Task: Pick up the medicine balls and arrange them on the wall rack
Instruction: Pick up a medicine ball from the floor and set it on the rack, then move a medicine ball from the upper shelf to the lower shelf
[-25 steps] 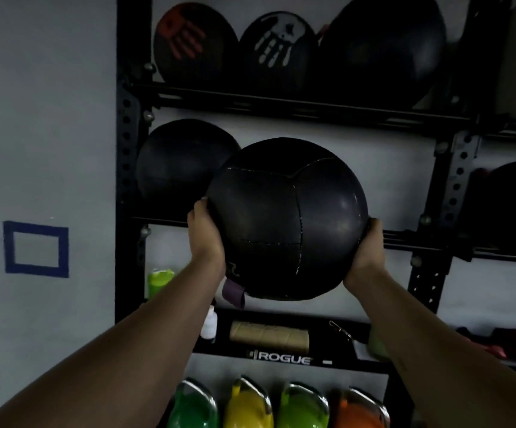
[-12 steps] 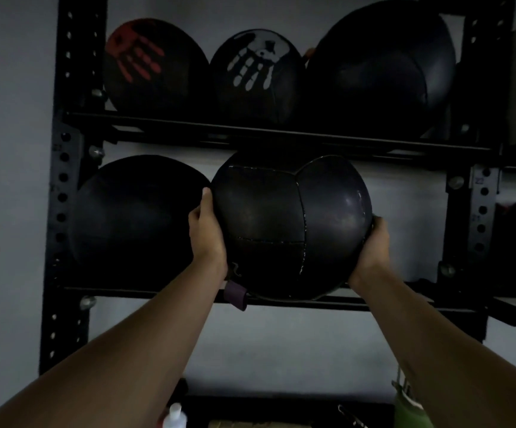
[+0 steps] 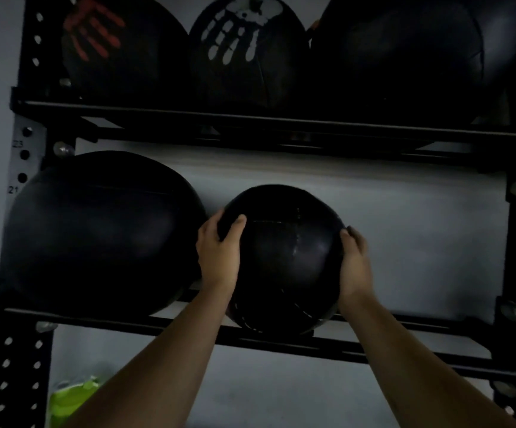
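On the middle shelf at frame left sits a large black ball (image 3: 102, 230), and just right of it the left hand (image 3: 219, 257) and right hand (image 3: 354, 267) clamp the smaller medicine ball (image 3: 284, 257) from both sides, fingers spread flat on its skin, likely to steady it while its underside settles onto the shelf rails (image 3: 405, 350). Left hand is squeezed between the two balls, so little room there; open shelf lies to the right. Upper shelf (image 3: 250, 118) carries a red-handprint ball (image 3: 111, 47), a white-handprint ball (image 3: 244, 50) and a plain big one (image 3: 405, 57), limiting headroom.
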